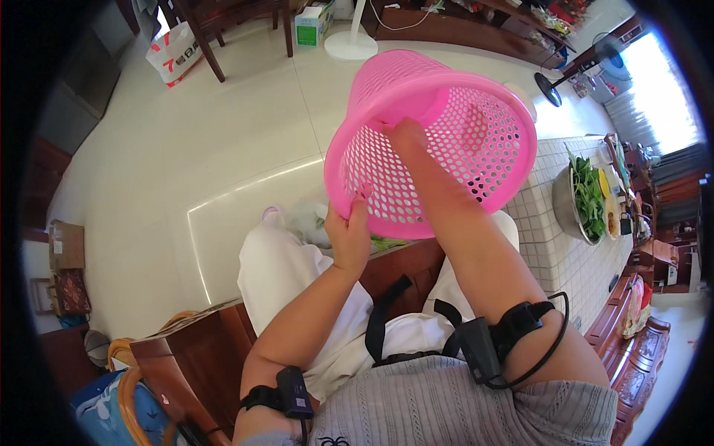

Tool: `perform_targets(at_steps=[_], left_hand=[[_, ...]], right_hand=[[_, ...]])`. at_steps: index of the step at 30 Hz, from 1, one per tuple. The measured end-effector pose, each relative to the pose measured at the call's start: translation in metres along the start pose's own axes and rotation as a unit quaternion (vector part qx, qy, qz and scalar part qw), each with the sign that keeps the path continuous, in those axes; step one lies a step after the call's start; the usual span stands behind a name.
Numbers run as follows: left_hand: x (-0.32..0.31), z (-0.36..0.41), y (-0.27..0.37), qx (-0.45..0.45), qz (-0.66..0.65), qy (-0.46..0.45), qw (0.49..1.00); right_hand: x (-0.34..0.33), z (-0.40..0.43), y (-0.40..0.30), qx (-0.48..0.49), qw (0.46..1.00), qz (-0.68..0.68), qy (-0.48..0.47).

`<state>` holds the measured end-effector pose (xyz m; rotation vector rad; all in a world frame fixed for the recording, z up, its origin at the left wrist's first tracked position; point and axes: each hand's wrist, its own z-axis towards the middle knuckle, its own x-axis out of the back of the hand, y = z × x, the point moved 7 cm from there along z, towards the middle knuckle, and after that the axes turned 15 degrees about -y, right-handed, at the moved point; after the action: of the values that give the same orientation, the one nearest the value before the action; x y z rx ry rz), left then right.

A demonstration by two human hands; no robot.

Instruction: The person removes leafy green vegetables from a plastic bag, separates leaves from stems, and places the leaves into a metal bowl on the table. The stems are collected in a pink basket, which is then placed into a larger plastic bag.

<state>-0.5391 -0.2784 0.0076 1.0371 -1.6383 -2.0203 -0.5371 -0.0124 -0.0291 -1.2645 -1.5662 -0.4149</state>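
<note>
A pink perforated plastic basket (429,226) is tipped on its side above my lap, its open mouth towards me. My left hand (350,231) grips the near left part of its rim, thumb inside. Deep inside the basket is my right hand (407,136), close to the inner wall; its fingertips are hard to make out, and whether it holds something does not show. Below the basket, by my knees, a clear plastic bag (309,223) and some green leaves (387,243) are partly hidden.
On the tiled counter (544,206) at right stands a metal bowl (566,206) of leafy greens (588,195). Ahead are a white round stand base (351,45), a green and white carton (309,28), a wooden chair (215,61) and a plastic bag (173,53). A floor fan (549,89) stands far right.
</note>
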Motion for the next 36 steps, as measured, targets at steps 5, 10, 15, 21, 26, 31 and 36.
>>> perform_targets(at_steps=[5,10,15,21,26,31,36], left_hand=[[-0.012,-0.002,-0.005,0.022,-0.039,-0.025,0.999],[-0.017,-0.006,-0.001,0.013,-0.024,-0.038,0.999],[-0.016,-0.002,-0.002,0.002,-0.031,-0.041,0.999],[-0.016,-0.002,-0.001,-0.002,-0.036,-0.033,0.999],[-0.014,-0.001,0.004,-0.024,-0.015,-0.016,0.999],[-0.011,-0.002,0.009,-0.020,0.049,-0.029,0.998],[-0.012,0.000,0.008,-0.007,0.037,-0.031,0.999]], right_hand=[[0.006,0.001,0.011,-0.011,0.999,0.002,0.045],[0.005,0.017,0.016,0.005,0.995,-0.028,0.096],[0.000,0.027,0.017,0.001,0.993,-0.058,0.107],[-0.004,0.020,0.011,0.013,0.993,-0.049,0.110],[-0.014,0.033,0.019,0.042,0.997,-0.033,0.062],[-0.005,0.062,0.018,0.205,0.968,-0.068,0.124],[-0.010,0.080,0.059,0.043,0.779,0.618,-0.097]])
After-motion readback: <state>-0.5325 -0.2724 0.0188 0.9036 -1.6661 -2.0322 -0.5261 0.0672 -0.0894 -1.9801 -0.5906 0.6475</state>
